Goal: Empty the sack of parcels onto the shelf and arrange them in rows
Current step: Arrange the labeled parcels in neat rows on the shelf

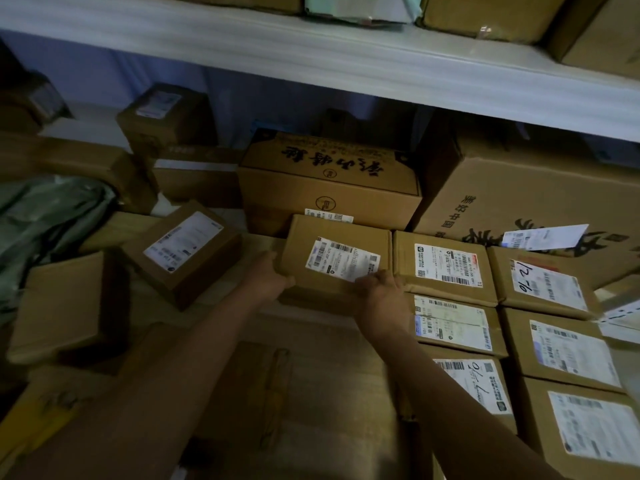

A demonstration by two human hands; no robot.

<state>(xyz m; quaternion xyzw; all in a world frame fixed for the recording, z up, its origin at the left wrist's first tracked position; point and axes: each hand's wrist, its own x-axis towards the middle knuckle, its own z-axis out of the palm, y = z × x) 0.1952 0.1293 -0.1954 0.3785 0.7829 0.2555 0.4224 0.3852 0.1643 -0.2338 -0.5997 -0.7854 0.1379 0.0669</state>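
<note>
Both hands on one small parcel [337, 259], label up. Left hand [268, 277] grips its near-left corner; right hand [381, 289] has fingers curled over its near-right edge, partly covering the label. Hands apart, one at each end of the box.

Landmark: the large printed carton [329, 181] at the back of the shelf. The held parcel sits directly in front of it, touching or nearly so, and lies just beside the first labelled box [445, 266] of the arranged block to its right.

Done, by the look of it: six parcels already squared up right of the held one, labels up, in two columns running toward the camera. The held parcel appears to be opening a third column on the left.

Left to do: at least two loose boxes left of the landmark carton, one labelled and askew [185, 249], one plain and tilted [65, 306]. More cartons further back, unsorted or not, cannot tell. The green sack [48, 220] lies slumped at far left; whether it is empty cannot be told.

Judgement: roughly midway or past; rows begun, stragglers remain.
</note>
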